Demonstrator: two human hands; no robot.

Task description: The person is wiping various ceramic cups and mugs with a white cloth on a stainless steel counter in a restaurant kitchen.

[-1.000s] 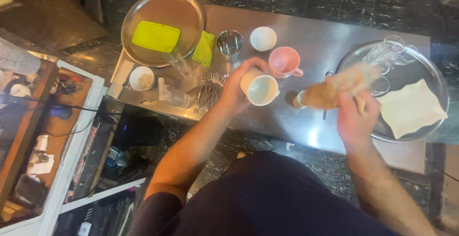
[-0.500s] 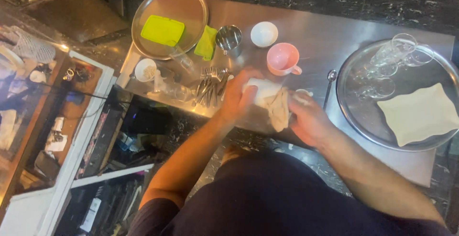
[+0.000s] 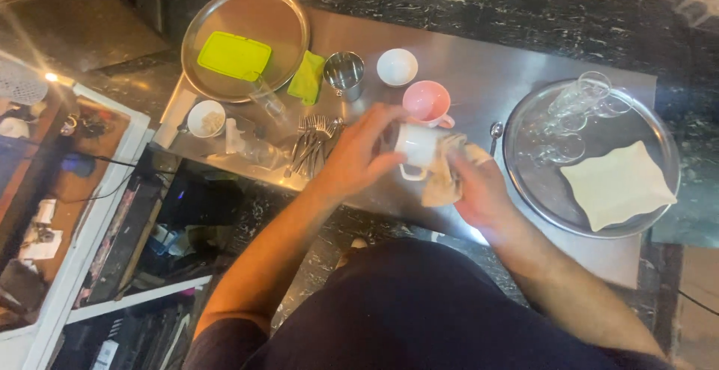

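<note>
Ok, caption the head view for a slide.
Left hand holds a white cup while the right hand presses a beige cloth against it above a steel counter.

Dark marble floor (image 3: 524,18), steel counter (image 3: 487,63), white-framed shelf (image 3: 97,213) left, bright glare.

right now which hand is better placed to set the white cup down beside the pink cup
Left, probably. The left hand grips the white cup and sits just below the pink cup, with bare counter beside it. The right hand holds only the cloth.
</note>
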